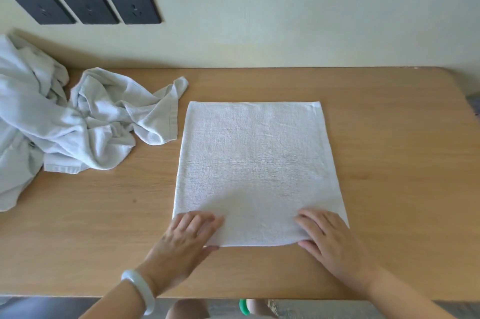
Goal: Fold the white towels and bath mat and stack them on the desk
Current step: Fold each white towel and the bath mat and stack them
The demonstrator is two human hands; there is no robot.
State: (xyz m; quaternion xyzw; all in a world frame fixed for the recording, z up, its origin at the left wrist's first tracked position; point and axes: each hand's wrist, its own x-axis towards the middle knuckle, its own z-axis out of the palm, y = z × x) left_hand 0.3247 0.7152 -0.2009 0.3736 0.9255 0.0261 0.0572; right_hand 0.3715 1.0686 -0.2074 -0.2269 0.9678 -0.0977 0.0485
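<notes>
The left hand (187,238) and right hand (331,239) clamp fingers on the towel's (257,168) near corners; the fold probably needs both lifted to its far edge.

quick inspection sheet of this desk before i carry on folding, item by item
surface: wooden desk, towels lying on it
job's things: flat towel spread smooth at centre; crumpled towels heaped unfolded at left, close beside it
clutter: nothing seen
grippers: left hand and right hand each pinch a near corner of the flat towel, fingers on top, thumb at the edge
cables: nothing seen
surroundings: three dark wall sockets on pale wall behind; pale bangle on left wrist
</notes>
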